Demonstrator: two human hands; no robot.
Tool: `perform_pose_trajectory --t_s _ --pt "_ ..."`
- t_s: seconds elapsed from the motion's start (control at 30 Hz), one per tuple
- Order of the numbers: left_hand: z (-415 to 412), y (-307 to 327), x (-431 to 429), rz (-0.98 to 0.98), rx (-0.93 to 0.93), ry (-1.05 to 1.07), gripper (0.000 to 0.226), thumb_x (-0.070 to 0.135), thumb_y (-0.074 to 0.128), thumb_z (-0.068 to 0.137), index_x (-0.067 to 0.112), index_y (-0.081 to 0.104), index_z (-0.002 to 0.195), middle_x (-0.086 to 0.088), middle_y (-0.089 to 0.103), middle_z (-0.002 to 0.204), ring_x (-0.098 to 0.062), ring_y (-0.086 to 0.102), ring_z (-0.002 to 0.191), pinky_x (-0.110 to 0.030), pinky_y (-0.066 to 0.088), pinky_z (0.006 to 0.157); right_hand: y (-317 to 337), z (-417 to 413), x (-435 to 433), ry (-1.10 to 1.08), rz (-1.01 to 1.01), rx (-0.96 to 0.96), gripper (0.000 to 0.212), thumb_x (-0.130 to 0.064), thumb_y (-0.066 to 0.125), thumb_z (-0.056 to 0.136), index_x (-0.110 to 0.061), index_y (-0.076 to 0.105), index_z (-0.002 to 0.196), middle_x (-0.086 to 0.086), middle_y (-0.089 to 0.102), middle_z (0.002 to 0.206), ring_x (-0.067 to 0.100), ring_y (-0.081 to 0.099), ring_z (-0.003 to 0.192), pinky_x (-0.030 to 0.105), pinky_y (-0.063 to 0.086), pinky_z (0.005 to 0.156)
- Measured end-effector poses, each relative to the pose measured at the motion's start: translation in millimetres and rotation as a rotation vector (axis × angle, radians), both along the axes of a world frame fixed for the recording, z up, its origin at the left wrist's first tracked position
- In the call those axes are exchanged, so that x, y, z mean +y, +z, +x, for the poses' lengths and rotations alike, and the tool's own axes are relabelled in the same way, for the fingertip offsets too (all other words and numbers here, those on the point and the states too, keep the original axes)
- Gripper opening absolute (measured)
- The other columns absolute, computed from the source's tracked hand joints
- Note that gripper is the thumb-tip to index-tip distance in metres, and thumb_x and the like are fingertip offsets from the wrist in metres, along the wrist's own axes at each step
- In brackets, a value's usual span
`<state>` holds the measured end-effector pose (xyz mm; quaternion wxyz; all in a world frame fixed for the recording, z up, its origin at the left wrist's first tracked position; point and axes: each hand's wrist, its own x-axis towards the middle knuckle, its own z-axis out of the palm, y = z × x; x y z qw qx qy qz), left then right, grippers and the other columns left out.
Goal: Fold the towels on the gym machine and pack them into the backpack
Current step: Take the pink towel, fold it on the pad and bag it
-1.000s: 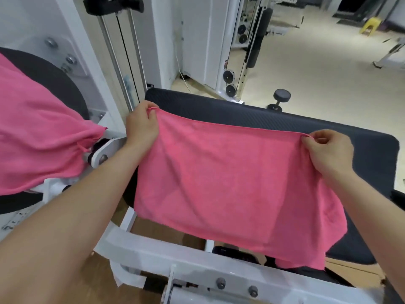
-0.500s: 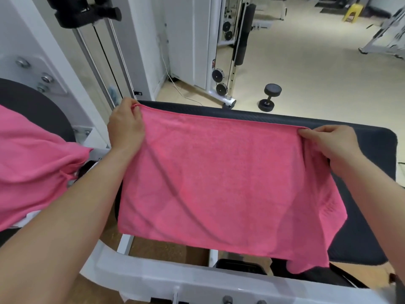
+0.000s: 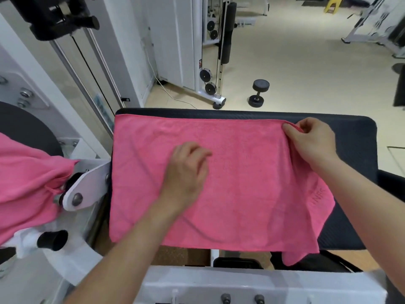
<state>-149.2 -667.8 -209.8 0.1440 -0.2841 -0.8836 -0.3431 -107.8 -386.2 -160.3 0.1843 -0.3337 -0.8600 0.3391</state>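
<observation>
From the head view, my left hand [image 3: 186, 170] lies on top of the towel [image 3: 230, 205], back up, with the fingers loosely bent down onto the cloth. It is blurred, and I see no fold of cloth caught in it. My right hand [image 3: 311, 141] pinches the towel's far right corner between thumb and fingers, and the cloth bunches into a small ridge at the fingertips.

The towel is pink and spread flat across the black pad [image 3: 355, 137] under both hands. Its far edge runs straight from my right hand to a corner lying loose beyond and left of my left hand. Its near edge hangs off the pad below my forearms, and the near right corner droops lowest, under my right forearm.

Well to the left of my left hand, a second pink towel [image 3: 26, 183] is draped over the machine [image 3: 83, 191]. On the floor beyond my hands, a dumbbell [image 3: 258, 93] stands apart from the pad.
</observation>
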Motion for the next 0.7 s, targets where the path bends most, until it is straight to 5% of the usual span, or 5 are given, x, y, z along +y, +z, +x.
perform_pose_trajectory --t_s 0.1,0.27,0.47,0.57,0.7 --pt "45.5 -27.6 33.5 -0.26 -0.038 -0.074 0.041 0.043 0.041 0.091 0.034 0.057 0.128 -0.002 0.046 0.144 -0.024 0.039 0.13 -0.053 0.028 0.108 3.7 19.6 1.3 0.098 -0.155 0.077 0.03 -0.044 0.065 0.086 -0.022 0.063 0.107 -0.007 0.063 0.09 0.01 0.059 0.083 0.026 0.043 0.073" --pt "46.4 -34.4 39.2 -0.338 -0.012 0.038 0.044 0.035 0.051 0.088 0.034 0.053 0.132 0.0 0.037 0.151 -0.023 0.033 0.136 -0.059 0.022 0.11 -4.1 84.5 24.9 0.079 -0.047 -0.05 0.045 -0.028 0.069 0.086 -0.027 0.051 0.127 -0.004 0.063 0.097 0.014 0.06 0.088 0.03 0.045 0.079" --pt "101.7 -26.2 87.7 -0.146 0.121 -0.09 0.037 0.008 0.064 0.072 0.016 0.068 0.108 -0.013 0.061 0.119 -0.033 0.059 0.102 -0.048 0.05 0.084 -37.3 127.9 38.1 0.113 0.036 -0.275 0.013 -0.024 0.074 0.08 -0.018 0.061 0.08 -0.002 0.059 0.075 0.016 0.055 0.069 0.031 0.04 0.064" --pt "147.7 -30.0 123.4 -0.124 0.163 -0.44 0.022 0.012 0.05 0.076 0.014 0.068 0.089 -0.004 0.063 0.098 -0.023 0.057 0.085 -0.036 0.053 0.067 -36.6 127.5 41.4 0.152 0.012 -0.208 0.014 -0.018 0.066 0.082 -0.011 0.059 0.072 -0.002 0.061 0.069 0.015 0.053 0.064 0.03 0.039 0.058" --pt "168.8 -40.7 168.5 -0.236 0.088 -0.357 0.023 0.036 0.051 0.082 0.018 0.062 0.093 0.003 0.059 0.089 -0.019 0.053 0.08 -0.037 0.05 0.062 -25.7 125.9 50.2 0.126 -0.29 -0.078 0.014 -0.015 0.054 0.088 -0.006 0.057 0.078 -0.001 0.055 0.069 0.015 0.049 0.064 0.03 0.044 0.062"
